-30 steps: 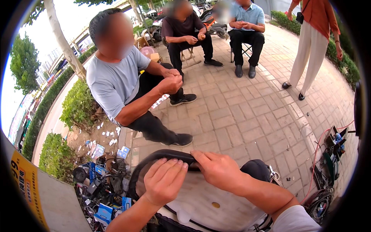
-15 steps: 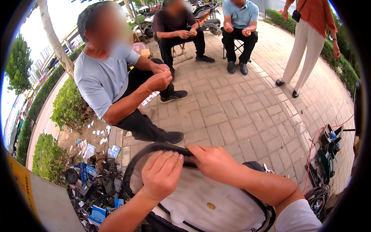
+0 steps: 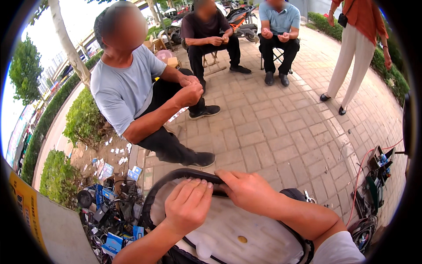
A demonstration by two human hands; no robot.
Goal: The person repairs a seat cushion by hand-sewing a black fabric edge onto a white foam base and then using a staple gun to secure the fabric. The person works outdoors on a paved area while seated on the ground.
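Observation:
An upturned scooter seat (image 3: 255, 233) lies before me, its pale underside up and a black cover (image 3: 165, 180) wrapped round its rim. My left hand (image 3: 189, 204) presses its fingers, held together, over the cover's folded edge at the far end. Just right of it, my right hand (image 3: 246, 188) grips the same rim, thumb and fingers closed on the cover. The fingertips of that hand are partly hidden. A dark strip or cord runs along the near side of the underside. Beside my right forearm, a small silver tool (image 3: 309, 196) rests on something dark.
A seated person (image 3: 132, 88) is close at the left front, one shoe (image 3: 200, 159) just beyond the seat. Two more people sit farther back, and another stands at right. Scrap parts and boxes (image 3: 110, 215) heap at left. A tool tray (image 3: 380, 160) and red cable (image 3: 357, 176) lie at right.
The whole scene has shifted slightly right and down in the picture. Both hands stay at the same stretch of the rim, with little change in their grip.

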